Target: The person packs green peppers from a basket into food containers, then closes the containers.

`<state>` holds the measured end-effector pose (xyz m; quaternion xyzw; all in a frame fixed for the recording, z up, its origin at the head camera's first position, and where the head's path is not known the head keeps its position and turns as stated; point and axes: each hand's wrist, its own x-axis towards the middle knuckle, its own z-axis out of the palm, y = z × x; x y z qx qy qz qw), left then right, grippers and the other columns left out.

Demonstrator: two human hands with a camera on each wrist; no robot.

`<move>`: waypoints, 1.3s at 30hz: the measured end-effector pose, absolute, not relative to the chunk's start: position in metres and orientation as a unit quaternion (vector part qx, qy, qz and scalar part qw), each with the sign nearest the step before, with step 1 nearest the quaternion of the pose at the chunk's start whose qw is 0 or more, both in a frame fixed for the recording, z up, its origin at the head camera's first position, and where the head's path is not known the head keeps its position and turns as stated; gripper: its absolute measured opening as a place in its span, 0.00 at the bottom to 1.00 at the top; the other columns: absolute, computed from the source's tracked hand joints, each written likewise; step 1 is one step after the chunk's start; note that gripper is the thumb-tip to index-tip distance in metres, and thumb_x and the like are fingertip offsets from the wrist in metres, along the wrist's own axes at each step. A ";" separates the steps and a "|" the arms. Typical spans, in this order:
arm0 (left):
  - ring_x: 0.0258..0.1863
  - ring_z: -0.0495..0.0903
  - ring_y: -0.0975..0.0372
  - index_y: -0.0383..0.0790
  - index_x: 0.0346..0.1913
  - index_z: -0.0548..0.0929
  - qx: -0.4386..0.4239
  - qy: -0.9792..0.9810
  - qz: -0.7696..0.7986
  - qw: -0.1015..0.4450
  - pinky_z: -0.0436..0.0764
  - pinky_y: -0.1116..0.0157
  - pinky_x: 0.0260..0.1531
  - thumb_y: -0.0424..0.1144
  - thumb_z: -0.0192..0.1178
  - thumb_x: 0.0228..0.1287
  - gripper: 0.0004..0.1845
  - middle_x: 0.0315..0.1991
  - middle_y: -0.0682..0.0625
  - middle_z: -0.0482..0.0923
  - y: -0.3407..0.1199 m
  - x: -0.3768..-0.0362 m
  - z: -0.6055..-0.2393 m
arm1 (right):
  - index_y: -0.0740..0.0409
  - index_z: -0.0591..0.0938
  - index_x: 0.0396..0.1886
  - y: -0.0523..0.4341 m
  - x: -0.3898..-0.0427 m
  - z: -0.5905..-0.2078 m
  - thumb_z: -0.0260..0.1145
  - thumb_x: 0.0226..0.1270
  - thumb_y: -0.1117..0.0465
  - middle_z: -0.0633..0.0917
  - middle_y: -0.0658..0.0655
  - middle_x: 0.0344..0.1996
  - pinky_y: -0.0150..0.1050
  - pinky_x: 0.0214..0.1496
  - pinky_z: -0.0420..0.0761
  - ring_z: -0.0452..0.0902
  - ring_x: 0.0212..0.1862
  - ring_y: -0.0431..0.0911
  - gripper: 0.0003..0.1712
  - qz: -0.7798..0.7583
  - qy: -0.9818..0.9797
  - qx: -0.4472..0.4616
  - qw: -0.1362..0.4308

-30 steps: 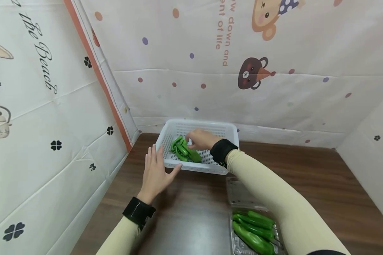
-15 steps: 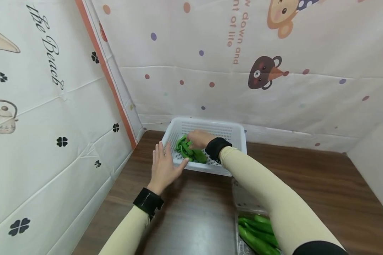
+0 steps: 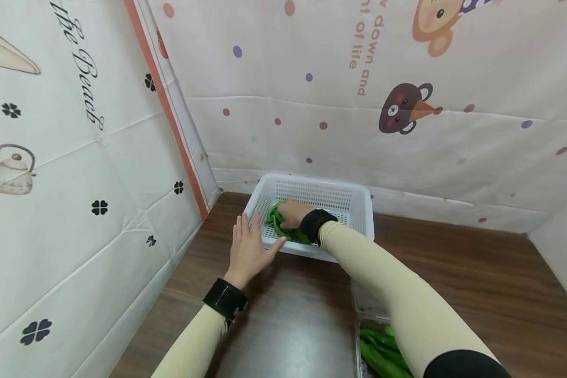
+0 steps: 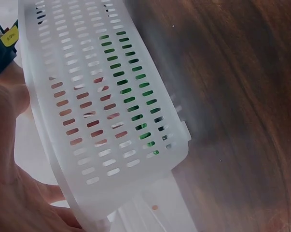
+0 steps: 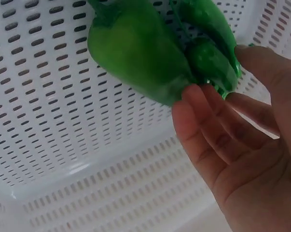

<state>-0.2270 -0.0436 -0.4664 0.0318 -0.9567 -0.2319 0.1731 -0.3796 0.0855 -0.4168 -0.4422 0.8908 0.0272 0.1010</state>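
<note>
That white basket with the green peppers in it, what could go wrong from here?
The basket looks light; the left hand only rests flat against its near corner, so it might slide on the smooth table if pushed.

The right hand touches the green peppers with its fingertips only, so one could roll away across the basket floor.

The right sleeve passes over the clear tray of peppers and might knock it on the way back.
</note>
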 end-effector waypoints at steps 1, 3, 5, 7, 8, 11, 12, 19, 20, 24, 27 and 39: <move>0.80 0.44 0.37 0.33 0.81 0.55 0.032 -0.956 -0.231 0.175 0.48 0.42 0.78 0.72 0.57 0.65 0.56 0.78 0.25 0.48 -0.044 -0.227 -0.467 | 0.61 0.83 0.49 0.084 -0.379 -0.418 0.71 0.71 0.57 0.83 0.55 0.36 0.43 0.43 0.78 0.76 0.37 0.47 0.14 0.033 0.891 -0.444 0.091; 0.80 0.45 0.37 0.33 0.80 0.56 0.030 -0.956 -0.229 0.180 0.49 0.41 0.77 0.73 0.57 0.64 0.56 0.78 0.25 0.49 -0.045 -0.227 -0.467 | 0.59 0.83 0.46 0.082 -0.378 -0.422 0.72 0.70 0.57 0.83 0.54 0.36 0.43 0.44 0.81 0.77 0.37 0.46 0.12 0.052 0.890 -0.448 0.073; 0.79 0.47 0.37 0.33 0.80 0.57 0.029 -0.956 -0.226 0.183 0.51 0.40 0.77 0.73 0.57 0.64 0.56 0.78 0.25 0.50 -0.046 -0.228 -0.467 | 0.56 0.82 0.43 0.081 -0.379 -0.426 0.73 0.69 0.56 0.84 0.54 0.35 0.43 0.44 0.83 0.79 0.37 0.46 0.11 0.070 0.887 -0.453 0.054; 0.79 0.47 0.36 0.32 0.79 0.57 0.029 -0.957 -0.224 0.181 0.51 0.40 0.77 0.73 0.57 0.64 0.56 0.78 0.25 0.50 -0.046 -0.228 -0.467 | 0.54 0.81 0.42 0.081 -0.379 -0.430 0.74 0.68 0.55 0.83 0.53 0.35 0.43 0.43 0.84 0.80 0.37 0.47 0.11 0.083 0.885 -0.457 0.040; 0.79 0.47 0.36 0.32 0.79 0.57 0.029 -0.957 -0.223 0.181 0.51 0.40 0.77 0.73 0.57 0.64 0.56 0.78 0.25 0.50 -0.046 -0.228 -0.467 | 0.54 0.81 0.42 0.080 -0.379 -0.431 0.74 0.67 0.55 0.84 0.54 0.35 0.43 0.42 0.84 0.80 0.37 0.47 0.12 0.086 0.884 -0.457 0.038; 0.79 0.46 0.37 0.33 0.79 0.57 0.032 -0.958 -0.223 0.176 0.50 0.41 0.77 0.73 0.57 0.64 0.56 0.78 0.26 0.49 -0.046 -0.227 -0.468 | 0.55 0.81 0.46 0.081 -0.379 -0.434 0.75 0.67 0.54 0.84 0.55 0.37 0.44 0.42 0.84 0.81 0.38 0.48 0.15 0.088 0.886 -0.453 0.041; 0.80 0.46 0.37 0.33 0.80 0.57 0.033 -0.958 -0.223 0.175 0.49 0.42 0.77 0.73 0.57 0.64 0.56 0.78 0.26 0.49 -0.045 -0.227 -0.468 | 0.55 0.81 0.48 0.082 -0.379 -0.435 0.74 0.68 0.54 0.84 0.55 0.39 0.45 0.43 0.84 0.81 0.40 0.49 0.16 0.090 0.887 -0.451 0.046; 0.80 0.46 0.38 0.33 0.79 0.59 0.033 -0.958 -0.221 0.179 0.51 0.41 0.77 0.73 0.56 0.65 0.55 0.78 0.26 0.49 -0.045 -0.227 -0.471 | 0.56 0.78 0.63 0.083 -0.382 -0.439 0.71 0.70 0.58 0.84 0.57 0.45 0.47 0.46 0.85 0.83 0.47 0.51 0.25 0.091 0.887 -0.446 0.082; 0.80 0.46 0.38 0.33 0.79 0.59 0.032 -0.958 -0.221 0.181 0.51 0.41 0.77 0.73 0.56 0.65 0.55 0.78 0.26 0.49 -0.045 -0.227 -0.471 | 0.56 0.77 0.64 0.083 -0.383 -0.440 0.71 0.70 0.59 0.84 0.58 0.45 0.47 0.45 0.85 0.83 0.46 0.51 0.25 0.088 0.887 -0.446 0.084; 0.79 0.47 0.37 0.33 0.79 0.59 0.031 -0.958 -0.217 0.187 0.52 0.40 0.77 0.73 0.56 0.65 0.55 0.78 0.26 0.50 -0.045 -0.228 -0.471 | 0.52 0.73 0.71 0.083 -0.388 -0.442 0.69 0.72 0.61 0.84 0.58 0.46 0.47 0.44 0.85 0.82 0.44 0.50 0.30 0.077 0.888 -0.445 0.091; 0.79 0.47 0.38 0.34 0.79 0.59 0.032 -0.959 -0.213 0.185 0.51 0.41 0.77 0.74 0.55 0.65 0.55 0.79 0.27 0.49 -0.046 -0.228 -0.470 | 0.46 0.68 0.77 0.084 -0.389 -0.444 0.66 0.73 0.63 0.84 0.59 0.49 0.47 0.42 0.85 0.82 0.43 0.50 0.34 0.062 0.890 -0.442 0.096; 0.80 0.47 0.38 0.36 0.79 0.59 0.033 -0.960 -0.213 0.180 0.50 0.41 0.77 0.74 0.55 0.65 0.54 0.79 0.27 0.49 -0.044 -0.228 -0.470 | 0.35 0.74 0.72 0.095 -0.382 -0.433 0.58 0.79 0.66 0.84 0.60 0.44 0.43 0.36 0.80 0.76 0.38 0.49 0.29 0.042 0.870 -0.475 0.124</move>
